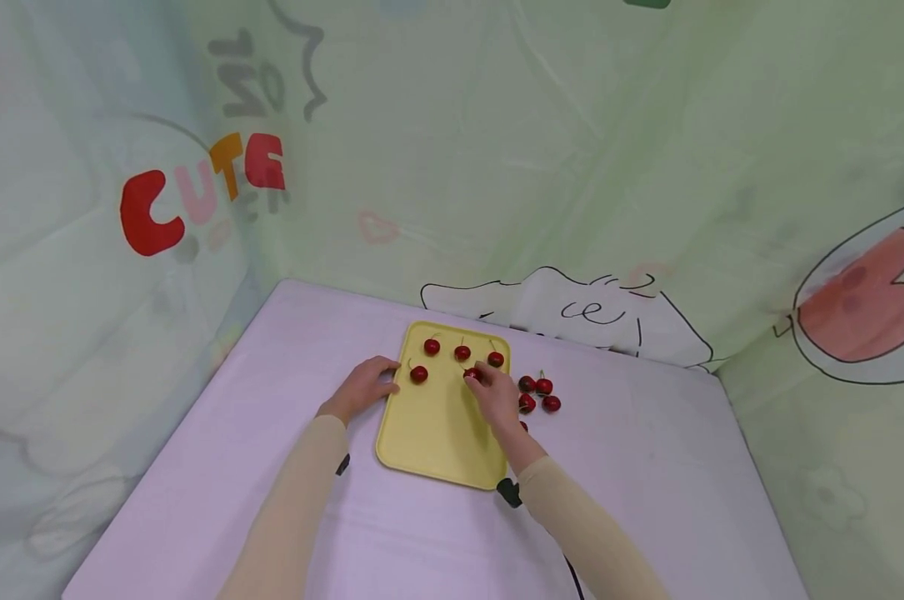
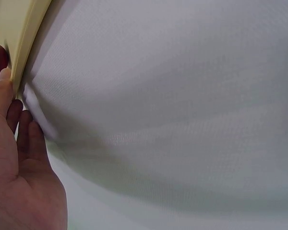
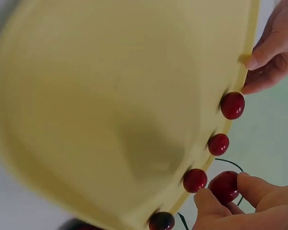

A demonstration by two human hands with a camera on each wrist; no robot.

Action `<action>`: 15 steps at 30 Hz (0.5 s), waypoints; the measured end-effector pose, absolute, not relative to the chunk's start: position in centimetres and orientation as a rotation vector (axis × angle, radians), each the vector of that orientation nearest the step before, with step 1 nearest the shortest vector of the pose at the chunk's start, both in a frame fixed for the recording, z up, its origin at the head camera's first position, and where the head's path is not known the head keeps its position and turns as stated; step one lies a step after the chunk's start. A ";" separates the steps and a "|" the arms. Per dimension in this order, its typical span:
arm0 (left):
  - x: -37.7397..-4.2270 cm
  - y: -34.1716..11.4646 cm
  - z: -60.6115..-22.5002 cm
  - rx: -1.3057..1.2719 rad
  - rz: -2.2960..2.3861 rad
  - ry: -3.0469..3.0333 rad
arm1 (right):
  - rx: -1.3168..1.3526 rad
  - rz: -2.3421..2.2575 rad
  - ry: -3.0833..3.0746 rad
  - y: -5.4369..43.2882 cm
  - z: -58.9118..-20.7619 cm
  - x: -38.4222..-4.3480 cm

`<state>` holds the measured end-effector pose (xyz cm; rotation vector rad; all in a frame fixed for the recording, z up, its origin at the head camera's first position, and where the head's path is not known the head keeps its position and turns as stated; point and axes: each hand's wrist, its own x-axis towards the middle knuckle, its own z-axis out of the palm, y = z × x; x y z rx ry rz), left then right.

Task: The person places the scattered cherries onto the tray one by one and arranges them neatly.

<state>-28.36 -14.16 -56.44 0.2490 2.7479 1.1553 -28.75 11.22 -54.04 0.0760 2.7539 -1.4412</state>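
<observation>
A yellow tray (image 1: 437, 429) lies on the table. My left hand (image 1: 362, 387) grips its left rim, thumb over the edge, as the left wrist view also shows. Over the tray, my right hand (image 1: 500, 402) pinches a dark red cherry (image 3: 224, 187) between thumb and fingers. Three cherries form a row along the tray's far end: a left one (image 1: 432, 346), a middle one (image 1: 462, 352) and a right one (image 1: 496, 359). Another cherry (image 1: 418, 374) sits nearer, by the left rim, close to my left fingers.
Several loose cherries (image 1: 551, 403) lie on the table just right of the tray, partly behind my right hand. The table has a pale lilac cloth (image 1: 631, 467). Printed fabric walls (image 1: 452, 167) stand behind and at both sides. A black cable (image 1: 574, 575) runs below my right forearm.
</observation>
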 end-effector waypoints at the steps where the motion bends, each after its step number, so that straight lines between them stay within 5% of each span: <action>1: -28.3 -14.2 -56.4 0.249 1.158 2.746 | 0.066 -1.442 2.755 10.9 -54.2 -28.9; 15: -28.7 -14.4 -57.0 0.284 1.159 2.752 | 0.089 -1.326 2.802 8.8 -55.8 -29.5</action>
